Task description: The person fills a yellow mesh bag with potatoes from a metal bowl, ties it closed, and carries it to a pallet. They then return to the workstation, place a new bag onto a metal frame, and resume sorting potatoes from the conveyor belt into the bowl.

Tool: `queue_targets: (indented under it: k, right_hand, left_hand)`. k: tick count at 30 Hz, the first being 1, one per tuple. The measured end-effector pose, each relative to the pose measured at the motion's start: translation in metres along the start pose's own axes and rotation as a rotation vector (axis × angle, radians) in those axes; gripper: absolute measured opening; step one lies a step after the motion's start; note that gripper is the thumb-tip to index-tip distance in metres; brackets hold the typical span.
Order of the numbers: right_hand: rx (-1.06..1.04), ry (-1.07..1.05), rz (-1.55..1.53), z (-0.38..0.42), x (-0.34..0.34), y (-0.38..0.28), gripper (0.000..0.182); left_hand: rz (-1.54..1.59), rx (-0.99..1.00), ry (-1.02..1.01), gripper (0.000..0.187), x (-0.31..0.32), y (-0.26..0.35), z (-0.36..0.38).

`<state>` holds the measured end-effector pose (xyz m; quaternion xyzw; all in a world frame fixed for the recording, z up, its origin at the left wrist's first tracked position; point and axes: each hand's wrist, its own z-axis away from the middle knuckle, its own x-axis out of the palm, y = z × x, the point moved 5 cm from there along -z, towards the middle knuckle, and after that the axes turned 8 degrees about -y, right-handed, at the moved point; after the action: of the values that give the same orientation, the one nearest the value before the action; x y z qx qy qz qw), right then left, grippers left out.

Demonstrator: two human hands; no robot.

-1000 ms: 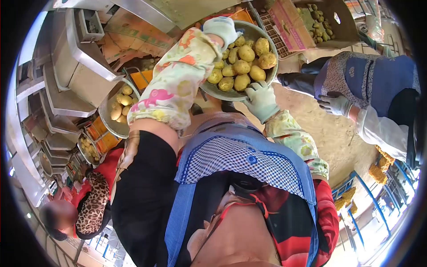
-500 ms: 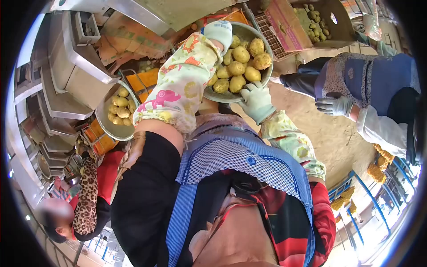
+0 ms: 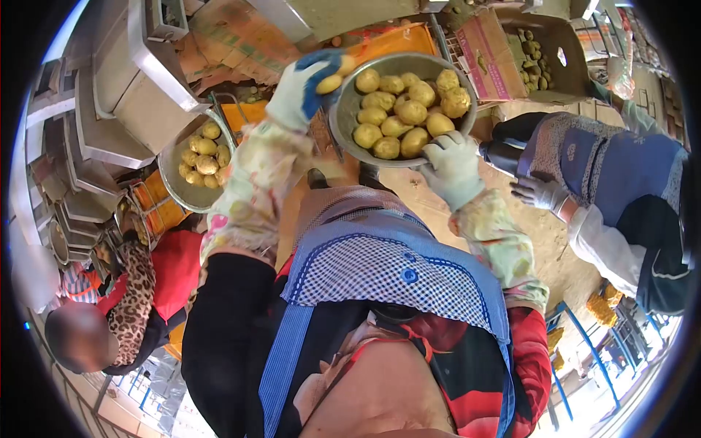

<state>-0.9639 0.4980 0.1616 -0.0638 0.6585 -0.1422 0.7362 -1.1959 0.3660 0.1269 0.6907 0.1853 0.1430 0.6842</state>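
A round metal bowl (image 3: pixel 343 139) full of yellow potatoes (image 3: pixel 411 112) is in front of my body. My left hand (image 3: pixel 299 91), in a white and blue glove, is just left of the bowl and holds potatoes (image 3: pixel 329 84) at its fingertips, by the rim. On the bowl's lower right rim lies my right hand (image 3: pixel 454 171), in a white glove, its fingers curled over the edge. Patterned sleeve covers are on both forearms.
Another bowl of potatoes (image 3: pixel 179 182) is at the left, beside metal chutes (image 3: pixel 120 109). A cardboard box (image 3: pixel 485 62) holds more potatoes at upper right. One co-worker (image 3: pixel 613 164) is at the right, another (image 3: pixel 171 274) at lower left. An orange crate (image 3: pixel 391 44) lies beyond my bowl.
My left hand has moved left and down from the bowl's upper left rim and now shows potatoes in its fingers. The bowl and my right hand appear farther right and lower.
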Motion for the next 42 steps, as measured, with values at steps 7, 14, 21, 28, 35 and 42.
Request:
queue_targets:
  k: [7,14,21,28,35,42]
  right_hand:
    - [-0.022,-0.505,0.159,-0.055,-0.071,-0.014,0.031]
    - [0.075,-0.848,0.207,-0.141,-0.080,-0.031,0.041]
    - [0.055,-0.784,0.062,-0.113,-0.135,-0.038,0.030]
    - [0.027,-0.112,0.014,-0.042,-0.128,-0.017,0.024]
    - [0.052,0.050,-0.093,-0.015,0.060,0.007,0.022]
    - [0.092,-0.010,-0.042,-0.005,0.072,0.013,0.023]
  left_hand:
    - [1.098,-0.410,0.273,0.035,0.008,-0.030,0.113]
    - [1.273,-0.294,0.165,0.046,0.042,-0.055,0.158]
    - [1.332,-0.188,0.054,0.050,0.047,-0.026,0.162]
    - [1.369,-0.237,0.003,0.048,0.047,-0.027,0.140]
    - [1.490,-0.260,0.047,0.050,0.031,-0.032,0.124]
    - [1.491,-0.285,0.132,0.049,0.037,-0.041,0.145]
